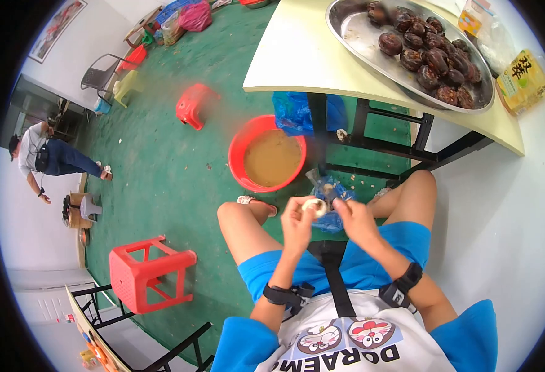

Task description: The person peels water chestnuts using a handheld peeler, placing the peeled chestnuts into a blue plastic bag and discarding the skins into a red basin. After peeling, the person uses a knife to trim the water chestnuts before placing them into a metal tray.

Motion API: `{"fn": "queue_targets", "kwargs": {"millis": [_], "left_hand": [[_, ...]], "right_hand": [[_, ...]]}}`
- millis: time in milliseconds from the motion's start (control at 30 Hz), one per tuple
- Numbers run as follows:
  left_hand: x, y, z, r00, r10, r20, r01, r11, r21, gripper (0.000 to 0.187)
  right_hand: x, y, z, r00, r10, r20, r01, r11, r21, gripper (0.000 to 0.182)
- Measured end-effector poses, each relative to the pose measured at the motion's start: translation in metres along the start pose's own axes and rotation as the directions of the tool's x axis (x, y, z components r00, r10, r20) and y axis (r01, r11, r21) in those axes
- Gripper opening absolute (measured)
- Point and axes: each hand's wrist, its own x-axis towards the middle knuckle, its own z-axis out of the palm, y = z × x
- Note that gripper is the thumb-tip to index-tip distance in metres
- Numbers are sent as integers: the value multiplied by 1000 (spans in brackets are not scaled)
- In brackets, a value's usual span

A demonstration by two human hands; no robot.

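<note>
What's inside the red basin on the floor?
The red basin holds murky brownish liquid filling most of it. The liquid is opaque, so anything beneath its surface is hidden. Nothing visibly floats on top.

Open floor (pixel 179 167) lies left of the knees. Ahead, a red basin (pixel 266 158) and surface legs (pixel 362 127) block the way.

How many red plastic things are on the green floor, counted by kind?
Red stools: 2, one upright, one tipped over
Red basin: 1
Total: 3
</note>
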Motion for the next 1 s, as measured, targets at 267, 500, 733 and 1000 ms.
{"fn": "queue_targets", "kwargs": {"millis": [267, 500, 733, 1000], "left_hand": [[15, -6, -14, 947, -313, 64, 308, 838, -451, 22], [13, -5, -9, 897, -422, 133, 390, 609, -691, 19], [11, -2, -10, 916, -364, 166, 376, 640, -670, 21], [10, 4, -7, 878, -453, 155, 421, 576, -701, 25]], "right_hand": [[5, 9, -13, 997, 20, 73, -26, 997, 75, 41], [-19, -1, -8, 962, -262, 70, 267, 961, -70, 30], [-1, 7, -11, 991, -84, -100, 80, 996, -48, 36], [-2, 26, -1, 995, 22, 96, -48, 960, 276, 35]]}}
